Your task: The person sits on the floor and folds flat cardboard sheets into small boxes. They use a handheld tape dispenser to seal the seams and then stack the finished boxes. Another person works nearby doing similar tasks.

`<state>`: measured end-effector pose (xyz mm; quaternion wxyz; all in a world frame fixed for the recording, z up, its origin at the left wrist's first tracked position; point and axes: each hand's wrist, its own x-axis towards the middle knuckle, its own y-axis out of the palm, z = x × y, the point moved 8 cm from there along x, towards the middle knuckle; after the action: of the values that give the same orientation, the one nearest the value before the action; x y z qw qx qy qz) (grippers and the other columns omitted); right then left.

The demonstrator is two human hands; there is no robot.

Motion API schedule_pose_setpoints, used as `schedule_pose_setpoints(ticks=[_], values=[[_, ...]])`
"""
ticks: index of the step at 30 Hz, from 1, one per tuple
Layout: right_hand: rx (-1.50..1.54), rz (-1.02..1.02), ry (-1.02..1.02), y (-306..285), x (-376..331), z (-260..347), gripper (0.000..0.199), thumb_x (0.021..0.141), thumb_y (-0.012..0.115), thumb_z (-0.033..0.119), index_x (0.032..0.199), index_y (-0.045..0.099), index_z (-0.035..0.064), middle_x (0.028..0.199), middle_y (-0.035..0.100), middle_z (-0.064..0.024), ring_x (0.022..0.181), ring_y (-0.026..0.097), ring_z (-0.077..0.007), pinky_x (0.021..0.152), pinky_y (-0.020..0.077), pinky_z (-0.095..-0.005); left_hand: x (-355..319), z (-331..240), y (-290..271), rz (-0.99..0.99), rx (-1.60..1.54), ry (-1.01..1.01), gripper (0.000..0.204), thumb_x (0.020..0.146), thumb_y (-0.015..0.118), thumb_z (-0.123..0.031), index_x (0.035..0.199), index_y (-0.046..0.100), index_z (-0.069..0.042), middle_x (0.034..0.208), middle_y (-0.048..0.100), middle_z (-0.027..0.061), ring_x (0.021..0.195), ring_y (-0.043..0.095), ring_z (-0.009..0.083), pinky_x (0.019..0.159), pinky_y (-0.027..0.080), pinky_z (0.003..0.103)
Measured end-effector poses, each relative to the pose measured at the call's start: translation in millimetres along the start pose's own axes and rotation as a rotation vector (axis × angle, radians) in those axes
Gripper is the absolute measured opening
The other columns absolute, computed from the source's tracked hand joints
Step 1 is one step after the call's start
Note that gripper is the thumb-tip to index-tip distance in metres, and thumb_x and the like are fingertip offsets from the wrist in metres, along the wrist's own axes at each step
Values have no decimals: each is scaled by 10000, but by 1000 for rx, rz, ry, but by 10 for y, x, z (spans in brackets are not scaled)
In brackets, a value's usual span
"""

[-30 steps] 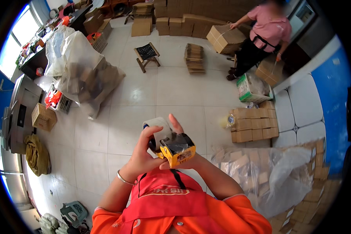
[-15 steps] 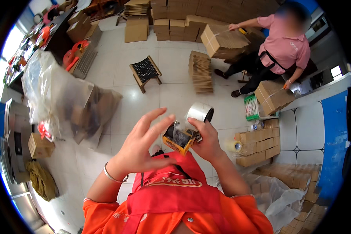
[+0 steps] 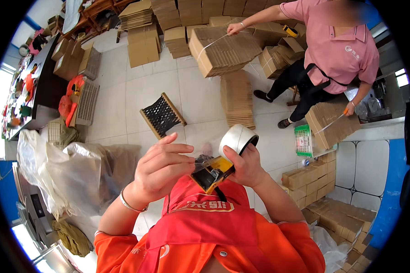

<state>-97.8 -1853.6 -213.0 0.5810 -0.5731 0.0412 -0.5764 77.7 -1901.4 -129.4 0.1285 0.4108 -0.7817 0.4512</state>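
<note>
Scene: A person in an orange top and red apron works a yellow tape dispenser [image 3: 212,172] held up close under the head camera, above a tiled floor [image 3: 123,95] strewn with cardboard.
Right hand: The right hand [image 3: 247,167] is closed around the dispenser's far side, thumb pressed against its yellow body; the other fingers are hidden behind it.
Left hand: The left hand [image 3: 161,167] has its fingertips bent in at the dispenser's near end, touching it; whether they pinch the tape's free end cannot be made out.
Tape roll: A clear tape roll [image 3: 237,139] sits on top of the dispenser, just above the right thumb.
Hard to see: The dispenser's blade end is dark and covered by the fingers.
Co-worker: A person in a pink shirt [image 3: 338,43], face blurred, leans over a strapped bundle of flat cartons [image 3: 223,50].
Surroundings: A clear plastic bag [image 3: 73,177] bulges at left; a black-webbed stool [image 3: 162,115] lies tipped on the floor; stacked small boxes [image 3: 305,182] run off the curved right edge.
</note>
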Motion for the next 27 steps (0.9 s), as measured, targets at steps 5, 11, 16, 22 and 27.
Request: schedule_pose_setpoints(ticks=[5, 11, 16, 22, 27], values=[[127, -37, 48, 89, 561, -920, 738, 737, 789, 328, 1308, 410, 55, 1057, 614, -189, 872, 633, -377, 744, 519, -461, 763, 744, -11, 22, 52, 59, 150, 741, 741, -19, 875, 691, -66, 897, 689, 40, 962, 681, 237, 1070, 414, 456], [198, -37, 150, 83, 1151, -1835, 901, 690, 850, 189, 1403, 310, 80, 1023, 649, -156, 803, 658, -355, 698, 528, -423, 1627, 1486, 108, 103, 69, 216, 115, 759, 733, -60, 865, 693, -78, 893, 687, 39, 911, 692, 205, 1020, 454, 439], [244, 10, 352, 294, 1375, -2606, 875, 687, 857, 172, 1381, 335, 64, 924, 659, -140, 713, 662, -317, 639, 527, -376, 2425, 1946, 155, 138, 60, 415, 105, 720, 696, -79, 821, 666, -73, 876, 662, 34, 878, 680, 190, 929, 520, 406], [257, -59, 428, 375, 1617, -3158, 835, 641, 847, 227, 1326, 409, 35, 1015, 664, -181, 801, 664, -368, 679, 516, -434, 3023, 2439, 315, 221, 30, 442, 115, 693, 673, -88, 807, 657, -101, 874, 651, 17, 841, 666, 170, 897, 530, 380], [561, 11, 698, 676, 1084, -3471, 781, 654, 834, 204, 1297, 427, 25, 1002, 672, -174, 787, 662, -367, 684, 516, -426, 3241, 2643, 511, 276, -22, 435, 129, 684, 673, -85, 809, 658, -113, 853, 642, 11, 859, 666, 168, 888, 534, 371]])
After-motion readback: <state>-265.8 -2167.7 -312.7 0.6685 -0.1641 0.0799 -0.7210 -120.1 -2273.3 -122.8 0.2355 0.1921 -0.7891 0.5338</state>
